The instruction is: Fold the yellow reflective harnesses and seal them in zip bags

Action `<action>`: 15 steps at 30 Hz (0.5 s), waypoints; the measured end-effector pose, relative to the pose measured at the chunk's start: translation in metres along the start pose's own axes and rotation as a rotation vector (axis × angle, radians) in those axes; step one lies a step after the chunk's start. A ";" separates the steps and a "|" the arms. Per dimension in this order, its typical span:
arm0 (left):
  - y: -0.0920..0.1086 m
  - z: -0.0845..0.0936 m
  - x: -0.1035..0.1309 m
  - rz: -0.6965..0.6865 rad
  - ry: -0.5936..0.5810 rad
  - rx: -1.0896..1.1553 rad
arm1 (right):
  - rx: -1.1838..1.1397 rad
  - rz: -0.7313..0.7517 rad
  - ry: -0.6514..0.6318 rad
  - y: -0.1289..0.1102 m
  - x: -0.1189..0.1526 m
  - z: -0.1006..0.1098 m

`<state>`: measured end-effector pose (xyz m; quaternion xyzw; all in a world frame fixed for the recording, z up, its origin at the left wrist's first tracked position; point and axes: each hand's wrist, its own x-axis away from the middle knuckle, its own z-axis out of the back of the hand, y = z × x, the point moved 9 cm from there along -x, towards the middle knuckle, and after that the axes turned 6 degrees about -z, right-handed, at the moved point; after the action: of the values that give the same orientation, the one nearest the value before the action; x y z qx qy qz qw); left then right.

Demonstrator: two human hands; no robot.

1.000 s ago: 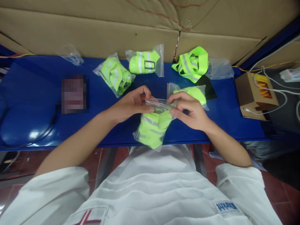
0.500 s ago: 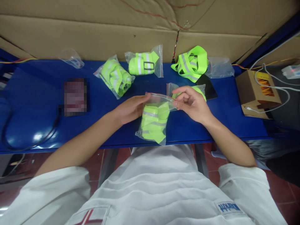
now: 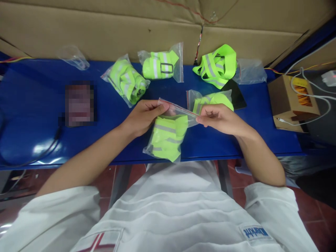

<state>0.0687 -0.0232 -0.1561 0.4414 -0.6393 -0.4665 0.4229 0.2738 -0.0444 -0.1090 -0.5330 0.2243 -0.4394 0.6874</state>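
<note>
Between my hands hangs a clear zip-lock bag (image 3: 148, 148) with a folded neon-yellow reflective strap (image 3: 169, 134) inside. My left hand (image 3: 147, 115) pinches the top left corner of the bag, thumb on the front. At the other end of the red-lined zip edge, my right hand (image 3: 217, 119) grips the corner between thumb and fingers. Just behind my right hand lies another bagged reflective strap (image 3: 216, 99), partly covered by it. Farther back are two more bagged straps, one on the left (image 3: 127, 82) and one with a black buckle (image 3: 160, 65).
A loose reflective strap (image 3: 216, 66) lies at the back, beside an empty clear bag (image 3: 250, 71) and a dark flat object (image 3: 236, 94). To the right stands a cardboard box (image 3: 291, 101) with white cables. A blurred-out item (image 3: 79, 105) and another clear bag (image 3: 75, 57) are on the left.
My right fingers have closed onto the bag's right corner, and the zip edge is now stretched straight, slanting down to the right. The bag has shifted slightly left.
</note>
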 end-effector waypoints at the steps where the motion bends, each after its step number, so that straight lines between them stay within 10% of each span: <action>1: 0.001 0.000 0.000 -0.015 0.014 -0.014 | 0.013 0.013 0.017 -0.001 0.000 0.000; 15: 0.008 -0.004 0.002 -0.147 -0.023 -0.082 | 0.025 0.031 0.096 0.003 0.000 -0.009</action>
<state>0.0701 -0.0249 -0.1471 0.4642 -0.5905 -0.5271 0.3976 0.2680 -0.0491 -0.1146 -0.4993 0.2598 -0.4563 0.6892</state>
